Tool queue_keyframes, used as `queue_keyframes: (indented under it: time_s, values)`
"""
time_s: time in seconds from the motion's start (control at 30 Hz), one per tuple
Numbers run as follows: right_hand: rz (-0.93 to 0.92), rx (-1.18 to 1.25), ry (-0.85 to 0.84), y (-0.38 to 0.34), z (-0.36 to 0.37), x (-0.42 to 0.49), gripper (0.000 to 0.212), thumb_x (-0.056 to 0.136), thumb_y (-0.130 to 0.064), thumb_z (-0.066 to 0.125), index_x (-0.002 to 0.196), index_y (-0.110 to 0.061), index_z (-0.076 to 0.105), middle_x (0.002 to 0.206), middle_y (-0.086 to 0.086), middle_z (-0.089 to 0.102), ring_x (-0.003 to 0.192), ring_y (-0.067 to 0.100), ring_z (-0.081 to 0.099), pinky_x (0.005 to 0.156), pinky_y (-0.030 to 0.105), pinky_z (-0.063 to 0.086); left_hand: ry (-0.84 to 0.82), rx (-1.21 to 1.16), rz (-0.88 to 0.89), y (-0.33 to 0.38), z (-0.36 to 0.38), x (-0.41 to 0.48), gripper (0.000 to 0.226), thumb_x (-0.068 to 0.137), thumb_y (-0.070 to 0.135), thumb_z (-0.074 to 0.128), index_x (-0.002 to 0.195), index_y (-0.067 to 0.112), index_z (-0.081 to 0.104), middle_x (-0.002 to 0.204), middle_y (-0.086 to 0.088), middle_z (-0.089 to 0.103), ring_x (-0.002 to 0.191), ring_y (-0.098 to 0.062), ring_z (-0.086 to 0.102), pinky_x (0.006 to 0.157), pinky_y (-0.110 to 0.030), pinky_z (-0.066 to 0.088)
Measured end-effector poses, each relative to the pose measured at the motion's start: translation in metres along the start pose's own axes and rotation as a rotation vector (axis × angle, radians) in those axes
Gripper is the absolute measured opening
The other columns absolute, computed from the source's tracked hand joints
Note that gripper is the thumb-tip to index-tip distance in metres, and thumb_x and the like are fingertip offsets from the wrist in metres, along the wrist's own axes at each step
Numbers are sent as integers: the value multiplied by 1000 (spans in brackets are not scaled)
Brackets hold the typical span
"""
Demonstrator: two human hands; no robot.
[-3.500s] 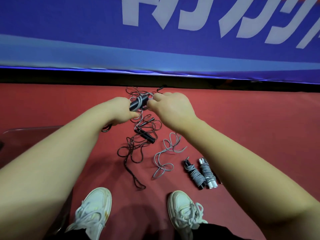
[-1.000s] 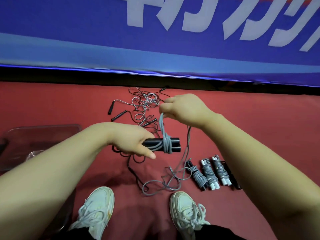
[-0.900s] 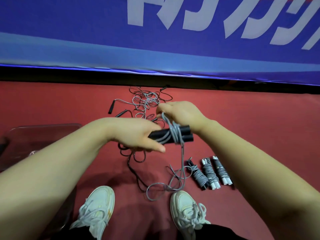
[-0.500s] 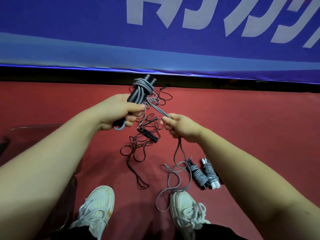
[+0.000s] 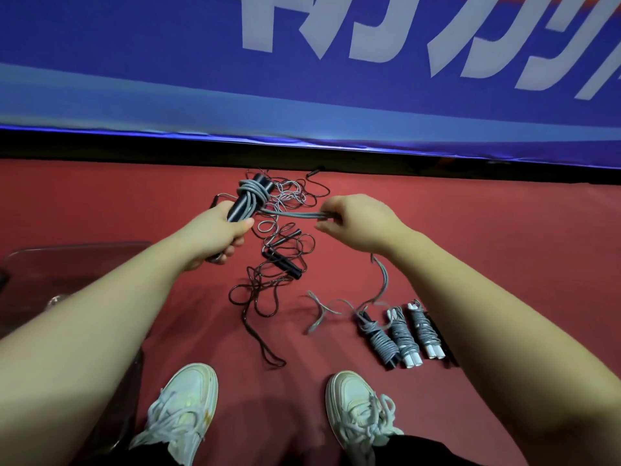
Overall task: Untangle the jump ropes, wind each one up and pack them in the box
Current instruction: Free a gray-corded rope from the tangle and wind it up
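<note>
**Jump ropes: sorting lot, red floor**

White shoes (image 5: 183, 408) nearest. Wound grey bundles (image 5: 401, 334) in a row, right of them. Clear box (image 5: 77, 253) at left edge. Loose dark rope (image 5: 268, 284) mid-floor (image 5: 504, 247). Left hand (image 5: 215, 232): fingers gripping black handles (image 5: 243, 205) wrapped in grey rope (image 5: 292, 214). Right hand (image 5: 361, 220): fingers pinching its taut strand. Tangle (image 5: 292, 195) beyond, below blue banner (image 5: 134, 62).

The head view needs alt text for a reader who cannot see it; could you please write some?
A person's left hand grips black handles partly wound with grey rope, while the right hand pinches its free strand taut. Tangled ropes and wound bundles lie on the red floor.
</note>
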State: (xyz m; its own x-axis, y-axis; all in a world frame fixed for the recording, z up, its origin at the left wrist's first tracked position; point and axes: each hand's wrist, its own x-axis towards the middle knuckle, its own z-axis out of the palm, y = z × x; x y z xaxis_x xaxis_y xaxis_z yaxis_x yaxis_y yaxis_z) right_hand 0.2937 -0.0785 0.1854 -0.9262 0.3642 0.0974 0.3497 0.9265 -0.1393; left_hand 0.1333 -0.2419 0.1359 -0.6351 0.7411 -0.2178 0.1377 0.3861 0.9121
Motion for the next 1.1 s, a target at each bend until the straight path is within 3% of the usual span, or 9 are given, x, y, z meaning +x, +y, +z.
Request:
queue_keyframes:
  time_s: [0.1, 0.23, 0.4, 0.53, 0.67, 0.83, 0.93, 1.03, 1.1]
  values:
    - [-142, -250, 174, -13, -7, 1, 26, 97, -37, 43, 112, -23, 60, 102, 1, 63, 94, 27, 58, 58, 26, 29, -16, 162, -49, -2, 4, -1, 9, 98, 22, 49, 91, 23, 44, 69, -5, 46, 47, -12, 35, 40, -21, 31]
    - [-356, -327, 291, -24, -14, 8, 25, 95, -38, 49, 109, -23, 63, 102, 1, 62, 93, 28, 60, 53, 26, 25, -196, 411, -50, 0, 12, -9, 7, 96, 21, 53, 94, 21, 46, 67, -6, 46, 43, -14, 34, 39, -20, 29]
    - [-447, -329, 272, -26, -15, 15, 32, 87, -43, 56, 105, -18, 67, 100, 6, 60, 85, 31, 60, 56, 30, 27, -445, 731, 41, 19, 25, -23, 13, 94, 26, 56, 91, 18, 46, 68, -2, 49, 45, -13, 39, 38, -19, 33]
    - [-427, -235, 217, -14, -9, 18, 45, 81, -54, 50, 100, -19, 71, 94, 6, 60, 78, 30, 62, 54, 29, 29, -562, 753, 98, 30, 23, -32, 14, 94, 24, 57, 88, 17, 46, 67, 1, 50, 41, -8, 38, 37, -17, 33]
    - [-287, -132, 99, 9, 7, 11, 44, 92, -52, 43, 112, -21, 65, 104, 1, 59, 96, 22, 58, 64, 28, 37, -621, 591, 143, 42, 11, -40, 17, 93, 23, 59, 83, 17, 48, 62, 2, 48, 44, -11, 39, 41, -21, 34]
    - [-140, 394, -62, 5, 36, 0, 21, 93, -15, 46, 93, -4, 64, 76, 0, 59, 81, 23, 54, 69, 30, 41, -566, 346, 238, 56, 8, -45, 16, 91, 23, 61, 85, 14, 50, 62, -1, 49, 42, -10, 39, 38, -20, 33]
    - [-112, 427, -21, -2, 47, 2, 24, 100, -27, 38, 82, -23, 53, 73, -4, 51, 75, 22, 48, 70, 33, 39, -432, 14, 216, 60, 5, -41, 27, 83, 21, 67, 94, 8, 47, 57, 1, 42, 40, -7, 31, 36, -18, 26]
    - [-109, 484, -64, -4, 55, 3, 20, 100, -28, 39, 93, -14, 50, 85, 2, 53, 80, 22, 51, 80, 37, 43, -391, -202, 147, 59, 2, -36, 18, 88, 21, 55, 85, 13, 39, 55, 3, 39, 41, -6, 27, 37, -16, 23]
    - [-80, 530, -99, -2, 59, 2, 19, 101, -26, 39, 89, -14, 46, 78, -3, 49, 72, 15, 47, 74, 30, 41, -381, -286, 105, 53, 3, -32, 18, 96, 12, 44, 80, 15, 37, 60, 0, 39, 42, -6, 29, 38, -16, 25]
